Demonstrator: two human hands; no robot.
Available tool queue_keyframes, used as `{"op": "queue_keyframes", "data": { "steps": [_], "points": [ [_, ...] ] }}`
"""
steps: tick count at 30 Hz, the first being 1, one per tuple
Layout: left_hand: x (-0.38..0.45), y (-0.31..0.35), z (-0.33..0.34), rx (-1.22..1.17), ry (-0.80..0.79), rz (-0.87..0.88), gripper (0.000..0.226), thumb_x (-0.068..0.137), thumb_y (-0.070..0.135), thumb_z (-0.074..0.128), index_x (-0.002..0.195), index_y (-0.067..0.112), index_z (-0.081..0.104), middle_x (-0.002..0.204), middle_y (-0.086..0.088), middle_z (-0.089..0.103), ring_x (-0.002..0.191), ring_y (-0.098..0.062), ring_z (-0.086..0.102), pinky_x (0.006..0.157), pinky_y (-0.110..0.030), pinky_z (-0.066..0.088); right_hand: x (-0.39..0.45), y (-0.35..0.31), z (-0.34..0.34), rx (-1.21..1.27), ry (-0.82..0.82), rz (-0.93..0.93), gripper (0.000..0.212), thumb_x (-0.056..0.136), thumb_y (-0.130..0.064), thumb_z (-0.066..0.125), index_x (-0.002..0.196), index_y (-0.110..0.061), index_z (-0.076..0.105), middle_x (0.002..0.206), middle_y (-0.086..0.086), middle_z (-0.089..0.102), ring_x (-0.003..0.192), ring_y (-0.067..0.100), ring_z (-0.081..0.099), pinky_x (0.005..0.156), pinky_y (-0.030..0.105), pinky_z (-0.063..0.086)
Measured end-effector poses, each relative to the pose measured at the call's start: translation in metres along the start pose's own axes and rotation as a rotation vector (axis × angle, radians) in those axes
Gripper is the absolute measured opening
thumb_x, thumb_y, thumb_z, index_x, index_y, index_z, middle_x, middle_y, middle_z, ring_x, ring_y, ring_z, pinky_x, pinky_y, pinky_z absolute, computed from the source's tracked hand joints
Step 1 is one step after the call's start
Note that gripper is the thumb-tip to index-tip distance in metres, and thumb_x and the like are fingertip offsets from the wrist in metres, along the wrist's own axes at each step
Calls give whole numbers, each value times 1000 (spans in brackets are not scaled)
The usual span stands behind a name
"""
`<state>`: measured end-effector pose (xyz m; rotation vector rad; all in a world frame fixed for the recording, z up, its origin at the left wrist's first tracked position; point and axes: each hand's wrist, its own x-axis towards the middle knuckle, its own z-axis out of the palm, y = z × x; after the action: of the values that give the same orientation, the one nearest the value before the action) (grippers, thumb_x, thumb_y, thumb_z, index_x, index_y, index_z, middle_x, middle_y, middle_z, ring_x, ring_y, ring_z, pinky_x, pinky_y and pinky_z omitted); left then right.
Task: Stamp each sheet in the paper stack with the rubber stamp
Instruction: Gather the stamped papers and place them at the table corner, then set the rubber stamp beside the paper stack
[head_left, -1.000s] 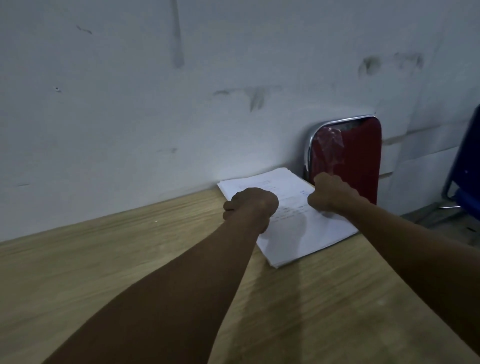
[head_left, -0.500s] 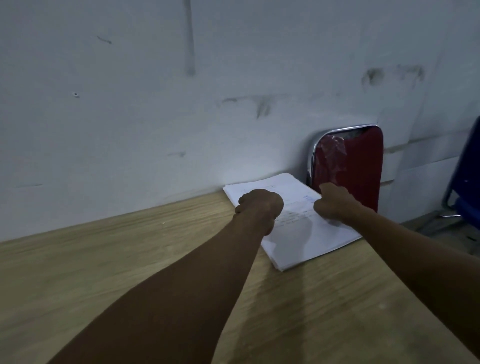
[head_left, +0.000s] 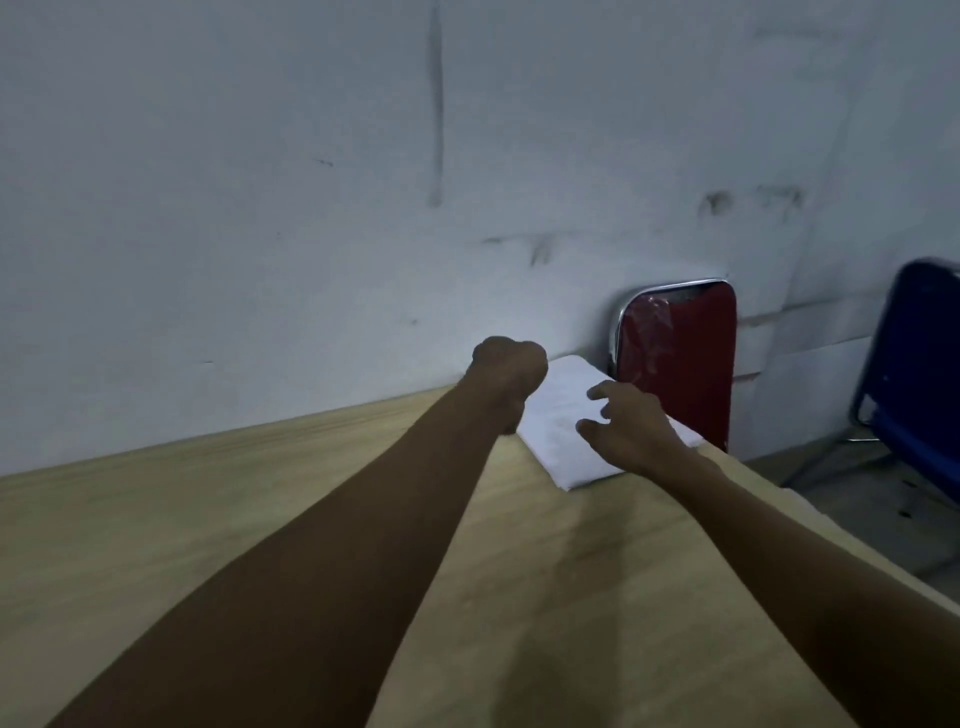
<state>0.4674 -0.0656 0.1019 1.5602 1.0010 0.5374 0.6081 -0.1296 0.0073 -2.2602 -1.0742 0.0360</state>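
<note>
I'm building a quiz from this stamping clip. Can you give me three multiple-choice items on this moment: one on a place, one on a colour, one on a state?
1. Where does the paper stack lie?
A. At the table's far end, by the wall
B. On the blue chair
C. At the table's near edge

2. What colour is the chair back just behind the stack?
A. Green
B. Red
C. Yellow

3. How is the right hand?
A. Clenched in a fist
B. Fingers spread, over the stack
C. Flat on the wall

Answers:
1. A: the paper stack sits at the far end of the table, close to the wall.
2. B: the chair back behind it is red with a chrome rim.
3. B: the right hand has its fingers apart above the sheets, while the left hand is the clenched one.
</note>
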Motion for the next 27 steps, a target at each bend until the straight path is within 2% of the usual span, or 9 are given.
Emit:
{"op": "queue_keyframes", "data": {
  "steps": [2,4,5,8,13,19,23,25,27],
  "points": [
    [-24,6,-25,-31,18,20,6,91,12,46,89,6,46,83,-11,44,86,-30,55,83,-38,49,-30,-20,-4,56,-8,-28,44,87,-28,67,129,-17,57,124,3,60,109,16,56,92,32,44],
    [-50,6,-53,-10,1,73,28,91,14,48,118,5,46,96,-15,51,87,-29,62,82,-41,52,-59,-39,-5,116,-20,-65,38,86,-28,69,122,-18,61,112,1,66,96,11,60,79,25,42],
    [-64,6,-67,-7,-8,100,34,91,15,50,123,4,45,106,-19,54,87,-29,64,81,-40,52,-74,-49,-5,140,-33,-86,36,85,-27,70,119,-19,62,103,1,69,91,10,62,73,23,42],
    [-113,-3,-117,5,14,193,30,91,14,56,117,0,52,110,-22,63,78,-29,68,78,-39,53,-119,-86,-4,186,-94,-178,31,83,-26,73,113,-20,66,87,-4,70,80,5,63,65,16,43],
    [-173,-41,-181,53,159,275,18,91,11,56,102,-1,64,98,-19,70,72,-25,69,71,-35,51,-181,-141,6,224,-171,-354,31,84,-26,72,115,-23,66,91,-4,67,82,1,60,65,8,39],
    [-208,-98,-222,21,270,240,12,91,9,57,94,3,66,93,-17,71,76,-25,69,66,-33,51,-226,-185,28,198,-252,-405,47,80,-35,76,124,-24,61,109,0,62,86,9,60,74,23,47],
    [-219,-131,-239,6,305,195,10,91,7,57,91,4,67,90,-17,71,71,-23,68,63,-30,49,-236,-201,55,74,-315,-300,69,73,-42,79,134,-25,51,128,1,56,106,18,57,88,38,51],
    [-223,-146,-246,8,318,175,10,91,7,57,92,4,67,90,-17,71,72,-24,69,64,-31,50,-242,-205,67,75,-313,-214,80,66,-48,81,135,-24,47,129,1,55,110,22,57,86,37,50],
    [-225,-163,-252,12,333,149,10,91,5,57,92,5,67,89,-17,71,78,-28,70,64,-32,51,-250,-210,78,50,-288,-143,84,65,-51,82,134,-23,44,117,0,55,107,24,57,78,33,47]
  ]
}}
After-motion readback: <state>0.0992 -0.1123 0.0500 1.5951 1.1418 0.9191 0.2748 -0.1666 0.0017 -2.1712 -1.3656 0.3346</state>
